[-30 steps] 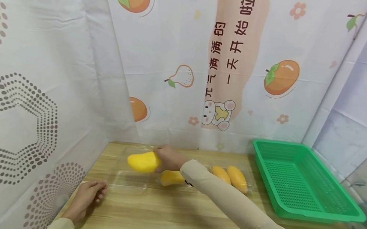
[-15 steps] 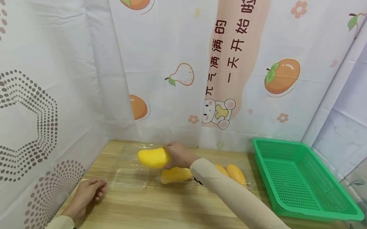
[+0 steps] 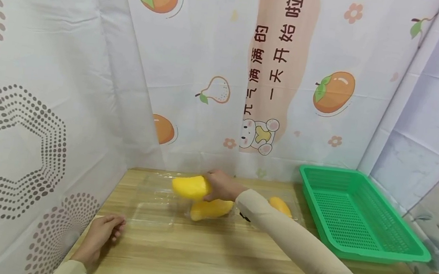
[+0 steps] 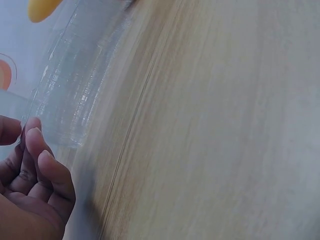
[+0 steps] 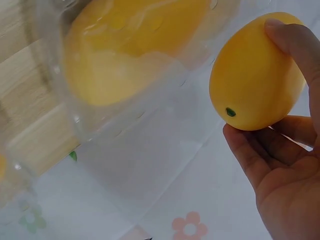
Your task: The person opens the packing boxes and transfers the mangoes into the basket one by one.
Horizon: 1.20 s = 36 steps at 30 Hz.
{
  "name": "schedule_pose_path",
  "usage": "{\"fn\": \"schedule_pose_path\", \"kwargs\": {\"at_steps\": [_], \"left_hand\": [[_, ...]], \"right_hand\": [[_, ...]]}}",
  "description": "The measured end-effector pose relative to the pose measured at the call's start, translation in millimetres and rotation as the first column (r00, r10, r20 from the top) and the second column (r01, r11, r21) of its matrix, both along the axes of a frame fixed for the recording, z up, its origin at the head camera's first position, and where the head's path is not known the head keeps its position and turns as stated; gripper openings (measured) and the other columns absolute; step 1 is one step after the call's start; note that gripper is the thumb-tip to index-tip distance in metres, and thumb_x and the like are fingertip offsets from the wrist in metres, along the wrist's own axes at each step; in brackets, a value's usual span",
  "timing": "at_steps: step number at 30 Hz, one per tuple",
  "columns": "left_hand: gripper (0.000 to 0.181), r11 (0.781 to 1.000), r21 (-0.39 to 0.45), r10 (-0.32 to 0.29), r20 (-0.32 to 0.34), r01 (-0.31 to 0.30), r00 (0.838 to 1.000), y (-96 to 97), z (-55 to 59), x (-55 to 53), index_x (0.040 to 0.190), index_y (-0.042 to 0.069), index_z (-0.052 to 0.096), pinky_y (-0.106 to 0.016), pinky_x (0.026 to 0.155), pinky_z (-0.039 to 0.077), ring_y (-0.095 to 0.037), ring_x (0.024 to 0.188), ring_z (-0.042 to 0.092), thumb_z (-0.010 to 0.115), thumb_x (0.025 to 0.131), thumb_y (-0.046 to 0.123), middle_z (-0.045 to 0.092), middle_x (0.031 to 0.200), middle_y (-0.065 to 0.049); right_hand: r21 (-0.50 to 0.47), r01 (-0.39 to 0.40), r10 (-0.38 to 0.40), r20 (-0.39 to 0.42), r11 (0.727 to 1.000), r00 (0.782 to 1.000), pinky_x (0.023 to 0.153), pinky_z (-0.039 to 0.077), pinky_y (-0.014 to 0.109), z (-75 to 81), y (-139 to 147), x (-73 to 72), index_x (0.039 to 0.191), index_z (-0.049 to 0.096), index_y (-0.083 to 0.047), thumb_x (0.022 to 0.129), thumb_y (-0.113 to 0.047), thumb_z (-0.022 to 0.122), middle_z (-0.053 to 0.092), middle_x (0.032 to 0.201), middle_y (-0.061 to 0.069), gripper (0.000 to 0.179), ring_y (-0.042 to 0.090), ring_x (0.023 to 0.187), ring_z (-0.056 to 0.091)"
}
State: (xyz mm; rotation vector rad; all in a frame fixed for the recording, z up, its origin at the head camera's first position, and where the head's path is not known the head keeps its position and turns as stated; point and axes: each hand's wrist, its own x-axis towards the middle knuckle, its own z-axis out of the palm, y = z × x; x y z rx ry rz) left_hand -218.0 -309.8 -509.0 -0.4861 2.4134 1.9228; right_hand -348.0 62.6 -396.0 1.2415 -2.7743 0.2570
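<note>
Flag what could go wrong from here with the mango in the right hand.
The right hand grips the held mango near one end, so this smooth-looking piece might tip or slip.
Another mango lies close by in the middle clear container, so the two could knock together.
The left hand rests near the left clear container and might nudge it.

Three yellow mangoes (image 3: 191,188) in sight; three clear plastic containers (image 3: 154,213); one green basket (image 3: 377,254); one wooden tabletop (image 3: 189,260).
</note>
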Motion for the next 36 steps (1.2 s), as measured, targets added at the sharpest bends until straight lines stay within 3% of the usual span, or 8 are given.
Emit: {"fn": "schedule_pose_path", "kwargs": {"at_steps": [16, 36], "left_hand": [[0.034, 1.000, -0.003, 0.005, 0.004, -0.005, 1.000, -1.5, -1.0, 1.7, 0.116, -0.011, 0.065, -0.024, 0.057, 0.051, -0.011, 0.068, 0.058, 0.055, 0.107, 0.021, 0.069, 0.088, -0.005], [0.033, 1.000, -0.016, -0.017, 0.019, 0.017, 1.000, -2.2, -0.3, 0.8, 0.114, -0.007, 0.065, -0.025, 0.060, 0.051, -0.012, 0.071, 0.058, 0.054, 0.106, 0.023, 0.067, 0.089, -0.003]], "right_hand": [[-0.084, -0.002, 0.001, -0.007, 0.996, 1.000, 0.081, 0.053, 0.032, -1.8, 35.6, -4.5, 0.124, 0.067, -0.002, 0.077, -0.036, 0.092, 0.071, 0.105, 0.005, 0.062, 0.016, 0.088, 0.060], [-0.105, 0.059, -0.059, 0.005, 0.993, 0.998, 0.090, 0.053, 0.038, -2.3, 68.3, -4.6, 0.128, 0.066, 0.002, 0.077, -0.035, 0.092, 0.071, 0.117, 0.012, 0.069, 0.024, 0.102, 0.063]]}}
